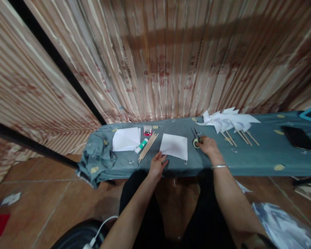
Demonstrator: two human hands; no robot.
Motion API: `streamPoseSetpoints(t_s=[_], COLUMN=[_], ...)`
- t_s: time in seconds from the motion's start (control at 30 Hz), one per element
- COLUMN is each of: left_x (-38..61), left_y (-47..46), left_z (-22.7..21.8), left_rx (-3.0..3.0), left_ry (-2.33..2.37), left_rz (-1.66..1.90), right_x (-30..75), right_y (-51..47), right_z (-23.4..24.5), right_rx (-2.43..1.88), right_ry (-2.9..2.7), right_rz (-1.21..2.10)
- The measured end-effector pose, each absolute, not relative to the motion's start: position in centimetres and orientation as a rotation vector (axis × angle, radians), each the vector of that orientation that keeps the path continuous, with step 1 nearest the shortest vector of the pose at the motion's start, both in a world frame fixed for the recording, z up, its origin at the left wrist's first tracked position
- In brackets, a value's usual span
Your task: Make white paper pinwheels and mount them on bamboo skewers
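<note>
A white square sheet of paper (175, 147) lies in front of me on the cloth-covered bench, with crease or cut lines running in from its corners. My left hand (157, 165) pinches its near left corner, the other fingers partly spread. Just right of the sheet, scissors (195, 140) with pale handles rest with their blades pointing away from me. My right hand (209, 148), with a bangle at the wrist, has its fingers closed at the scissor handles. Left of the sheet lie several thin wooden sticks (148, 147) and a green-and-white glue stick (141, 146).
A stack of white paper (126, 139) and a small red box (147, 130) of tiny items sit to the left. Several paper pinwheels (229, 121) on sticks lie right, before a dark phone (299, 138). A curtain (158, 69) hangs behind the bench (254, 159).
</note>
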State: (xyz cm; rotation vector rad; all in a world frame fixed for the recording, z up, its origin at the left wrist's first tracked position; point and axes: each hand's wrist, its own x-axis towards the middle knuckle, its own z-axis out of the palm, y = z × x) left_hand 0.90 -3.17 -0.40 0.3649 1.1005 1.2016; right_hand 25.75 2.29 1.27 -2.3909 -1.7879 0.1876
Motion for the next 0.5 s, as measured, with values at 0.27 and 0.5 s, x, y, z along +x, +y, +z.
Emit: streamPoseSetpoints(t_s=[0.27, 0.5], left_x=[-0.5, -3.1], left_y=[-5.8, -4.7], left_z=[-0.7, -0.5], left_rx=[0.453, 0.74], left_ry=[1.037, 1.139], left_rz=[1.122, 1.208], right_x=[25.0, 25.5], right_y=[2.6, 1.1], right_z=[0.2, 0.0], right_rx=[-2.341, -2.237], right_ry=[-1.72, -1.859], right_rz=[0.066, 0.04])
